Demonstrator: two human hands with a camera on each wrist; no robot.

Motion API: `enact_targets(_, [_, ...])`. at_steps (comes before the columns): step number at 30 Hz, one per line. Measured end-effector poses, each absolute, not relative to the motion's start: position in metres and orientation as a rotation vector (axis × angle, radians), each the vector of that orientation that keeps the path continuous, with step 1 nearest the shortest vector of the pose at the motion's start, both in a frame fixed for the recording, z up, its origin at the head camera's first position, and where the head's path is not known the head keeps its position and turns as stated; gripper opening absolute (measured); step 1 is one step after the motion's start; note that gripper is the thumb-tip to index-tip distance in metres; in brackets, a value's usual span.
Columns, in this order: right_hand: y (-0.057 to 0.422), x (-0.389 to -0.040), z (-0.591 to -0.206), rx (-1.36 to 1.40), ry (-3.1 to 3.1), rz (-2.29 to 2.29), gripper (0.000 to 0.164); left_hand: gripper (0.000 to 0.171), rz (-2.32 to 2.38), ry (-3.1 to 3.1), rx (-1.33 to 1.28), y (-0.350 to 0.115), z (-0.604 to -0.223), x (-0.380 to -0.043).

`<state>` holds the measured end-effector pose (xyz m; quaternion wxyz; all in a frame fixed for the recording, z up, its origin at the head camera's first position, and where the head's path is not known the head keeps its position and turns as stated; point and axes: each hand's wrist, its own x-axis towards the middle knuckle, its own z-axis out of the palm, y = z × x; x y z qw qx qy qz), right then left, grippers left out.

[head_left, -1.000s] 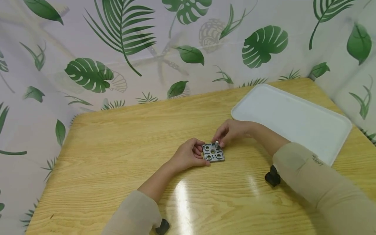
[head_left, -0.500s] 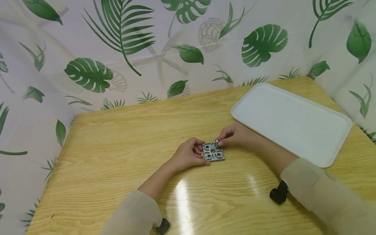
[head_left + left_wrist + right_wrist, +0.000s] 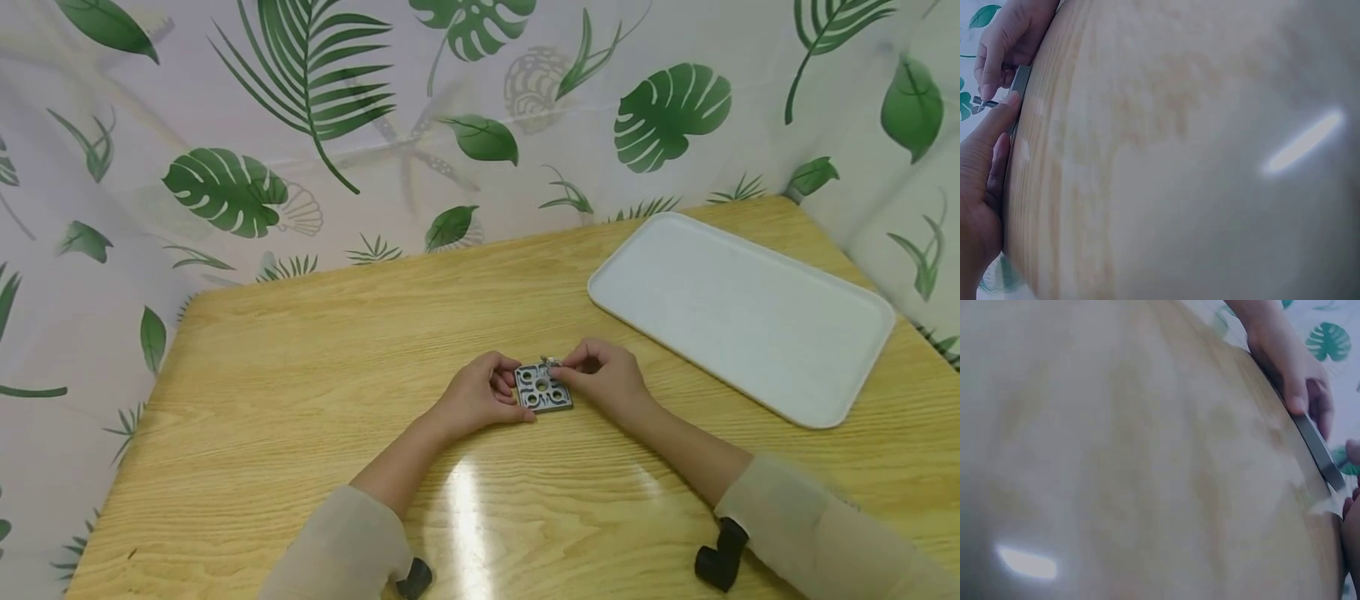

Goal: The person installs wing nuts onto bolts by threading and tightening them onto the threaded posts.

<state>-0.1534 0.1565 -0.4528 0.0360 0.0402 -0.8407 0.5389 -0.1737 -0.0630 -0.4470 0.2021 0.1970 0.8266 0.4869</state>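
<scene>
A square grey metal plate (image 3: 552,403) with several round holes lies on the table. My left hand (image 3: 476,394) grips it from the left, thumb along the near edge and fingers at the far side. At the plate's far right hole stands a small silver bolt-like metal piece (image 3: 551,362). My right hand (image 3: 609,385) pinches this piece between thumb and forefinger, which partly hide it. The left wrist view shows the bolt-like piece (image 3: 984,104) jutting out from the plate (image 3: 1020,81) beside the fingertips. In the right wrist view the plate (image 3: 1317,450) appears edge-on.
A white rectangular tray (image 3: 742,312) rests at the back right of the wooden table (image 3: 337,333). Behind the table hangs a leaf-patterned cloth (image 3: 405,108). Black wrist devices (image 3: 722,557) sit under both sleeves.
My right hand has turned round the bolt-like piece, its wrist and forearm swinging toward me, clear of the tray. My left hand and the plate have stayed in place.
</scene>
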Motion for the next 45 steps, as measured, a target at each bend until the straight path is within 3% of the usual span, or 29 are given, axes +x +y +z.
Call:
enact_targets(13, [0.155, -0.149, -0.450, 0.122, -2.617, 1.648, 0.019, 0.064, 1.361, 2.315, 0.560, -0.063, -0.448, -0.174])
enact_targets(18, [0.172, -0.168, -0.439, 0.263, -2.841, 1.756, 0.025, 0.065, 1.377, 2.308, 0.545, -0.062, -0.448, -0.174])
enact_targets(23, [0.182, -0.193, -0.424, 0.386, -3.085, 1.858, 0.041, 0.065, 1.383, 2.298, 0.541, -0.061, -0.449, -0.174])
enact_targets(29, [0.188, -0.221, -0.418, 0.700, -3.270, 1.885, 0.045, 0.065, 1.387, 2.293, 0.534, -0.062, -0.448, -0.174])
enact_targets(41, [0.179, -0.242, -0.421, 1.072, -3.190, 2.001, 0.032, 0.065, 1.360, 2.308, 0.548, -0.062, -0.448, -0.173])
enact_targets(45, [0.176, -0.238, -0.424, 1.057, -3.139, 1.971, 0.028, 0.065, 1.352, 2.318, 0.549, -0.063, -0.448, -0.174])
